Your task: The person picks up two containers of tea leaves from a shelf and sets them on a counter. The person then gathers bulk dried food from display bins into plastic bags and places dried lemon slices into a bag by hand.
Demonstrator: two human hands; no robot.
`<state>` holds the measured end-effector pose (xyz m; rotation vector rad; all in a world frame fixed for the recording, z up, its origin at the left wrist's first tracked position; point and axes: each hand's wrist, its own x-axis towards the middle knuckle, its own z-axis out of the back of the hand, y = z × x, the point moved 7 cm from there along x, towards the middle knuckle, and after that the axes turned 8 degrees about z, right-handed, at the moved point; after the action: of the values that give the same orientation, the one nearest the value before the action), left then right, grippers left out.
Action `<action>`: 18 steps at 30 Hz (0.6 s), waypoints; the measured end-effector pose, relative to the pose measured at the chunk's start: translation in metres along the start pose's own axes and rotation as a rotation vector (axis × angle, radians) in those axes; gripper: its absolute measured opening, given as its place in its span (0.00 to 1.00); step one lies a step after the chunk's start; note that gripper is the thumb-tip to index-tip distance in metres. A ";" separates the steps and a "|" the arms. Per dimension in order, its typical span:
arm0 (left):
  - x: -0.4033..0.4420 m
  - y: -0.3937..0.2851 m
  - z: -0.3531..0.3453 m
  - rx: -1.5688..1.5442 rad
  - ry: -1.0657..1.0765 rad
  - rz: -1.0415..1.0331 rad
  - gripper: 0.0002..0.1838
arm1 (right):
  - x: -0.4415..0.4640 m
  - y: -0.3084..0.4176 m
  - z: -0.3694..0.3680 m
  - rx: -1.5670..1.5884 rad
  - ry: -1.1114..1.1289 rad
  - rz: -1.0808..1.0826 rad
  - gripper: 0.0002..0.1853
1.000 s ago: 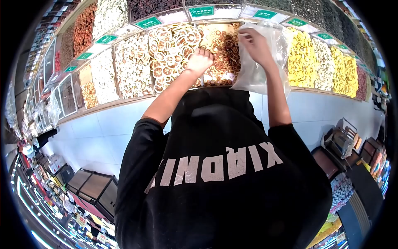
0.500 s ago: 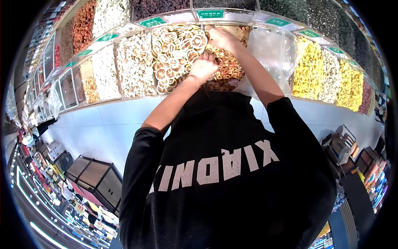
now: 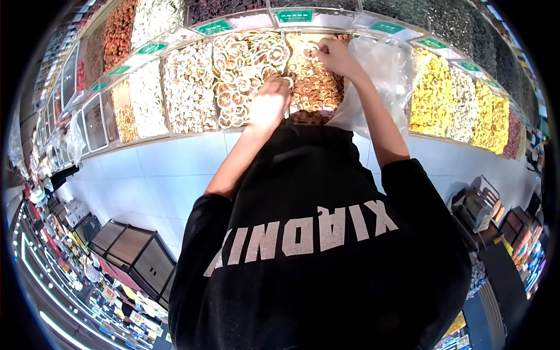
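My right hand (image 3: 335,57) is over the back of the bin of small brown dried rings (image 3: 317,96), its fingers closed on a pale dried slice (image 3: 310,51). To the left, my left hand (image 3: 272,100) is at the divider beside the bin of large dried citrus slices (image 3: 242,55). Its fingers are bent, and a slice shows at their tips; whether they grip it is unclear. A clear plastic bag (image 3: 379,76) lies right of the brown rings, partly behind my right forearm.
Yellow dried pieces (image 3: 431,96) fill a bin to the right, and pale dried slices (image 3: 189,87) another to the left. Green labels (image 3: 293,16) line the shelf edge behind. A dark-framed cabinet (image 3: 131,256) stands at the lower left.
My right hand first went left from the bag to the bins, then slightly back right, now with a slice in its fingers. My left hand has shifted a little left.
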<state>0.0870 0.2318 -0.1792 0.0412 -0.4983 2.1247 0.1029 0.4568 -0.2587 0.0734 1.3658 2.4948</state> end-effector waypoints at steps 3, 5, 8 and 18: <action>-0.032 0.031 0.024 -0.102 -0.053 0.212 0.12 | -0.012 0.042 0.018 0.187 -0.033 0.122 0.15; -0.056 0.054 0.012 -0.061 -0.071 0.230 0.13 | -0.014 0.092 0.033 0.348 -0.044 0.210 0.13; -0.081 0.063 -0.002 -0.017 0.029 0.249 0.16 | -0.008 0.157 0.039 0.554 -0.082 0.326 0.12; -0.095 0.071 0.012 -0.141 -0.082 0.413 0.14 | 0.011 0.123 -0.035 0.054 0.043 0.174 0.18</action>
<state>0.0826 0.1179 -0.2121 -0.0603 -0.7558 2.4902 0.0572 0.3699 -0.1769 0.1569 1.5041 2.6141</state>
